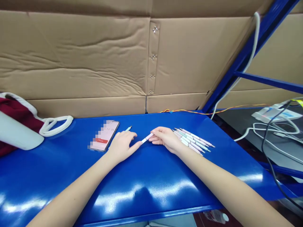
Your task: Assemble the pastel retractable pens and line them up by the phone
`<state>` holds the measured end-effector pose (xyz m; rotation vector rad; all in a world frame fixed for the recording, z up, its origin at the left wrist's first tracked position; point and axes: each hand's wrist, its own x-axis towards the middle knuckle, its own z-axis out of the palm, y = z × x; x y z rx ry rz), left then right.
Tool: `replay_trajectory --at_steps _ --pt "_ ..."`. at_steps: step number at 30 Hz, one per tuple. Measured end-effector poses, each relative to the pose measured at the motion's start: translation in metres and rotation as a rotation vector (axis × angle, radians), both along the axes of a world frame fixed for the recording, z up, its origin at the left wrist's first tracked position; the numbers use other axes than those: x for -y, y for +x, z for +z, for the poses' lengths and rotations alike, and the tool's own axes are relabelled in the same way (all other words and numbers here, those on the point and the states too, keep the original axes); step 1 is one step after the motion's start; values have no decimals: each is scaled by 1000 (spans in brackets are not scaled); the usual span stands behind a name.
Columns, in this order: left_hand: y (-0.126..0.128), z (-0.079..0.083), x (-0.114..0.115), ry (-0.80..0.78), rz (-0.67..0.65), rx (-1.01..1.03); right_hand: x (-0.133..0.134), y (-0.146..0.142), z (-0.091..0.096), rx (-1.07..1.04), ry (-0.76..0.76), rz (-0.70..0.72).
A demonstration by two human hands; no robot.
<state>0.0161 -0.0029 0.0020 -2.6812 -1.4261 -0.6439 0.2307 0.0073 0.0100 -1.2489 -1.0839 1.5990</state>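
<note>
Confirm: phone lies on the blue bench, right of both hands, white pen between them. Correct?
No: the phone lies left of both hands, not right, as the head view shows. The rest stands: it is on the blue bench, with the white pen between the left hand and right hand.

The glossy blue metal table (151, 201) runs across the frame. At its left edge lies a maroon cloth bag (16, 112) with a looped white handle (55, 124). Left of centre sits a lit smartphone (104, 135); just beside it lies a single pen (128, 128), and right of centre a fanned bunch of pens (194, 141).
</note>
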Motion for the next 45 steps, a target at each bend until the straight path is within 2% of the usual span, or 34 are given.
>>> replay_trajectory --at_steps 3,5,10,12,14,20,25,31,36,40,45 --pt "3 -4 3 -24 -133 -64 1 -3 -5 30 27 15" --pt "2 -5 1 11 -155 -74 0 1 -7 144 90 82" --pt "-3 -5 -2 126 -138 -76 -1 18 1 556 373 427" --pt "-4 -5 -3 180 -153 -100 0 23 7 623 404 540" --pt "-4 -4 -3 243 -171 -145 1 24 11 660 414 588" --pt "-7 -4 -1 309 -174 -236 4 16 6 853 627 538" --pt "-6 -4 2 205 -117 -239 9 12 1 929 782 464" --pt "-3 -4 4 136 -99 -171 8 16 4 865 769 419" --pt "-5 -5 3 133 -77 -161 1 16 0 813 766 481" --pt "-5 -5 3 127 -72 -164 1 15 -2 753 681 407" --pt "-4 -4 3 110 -90 -171 4 13 1 736 655 404"
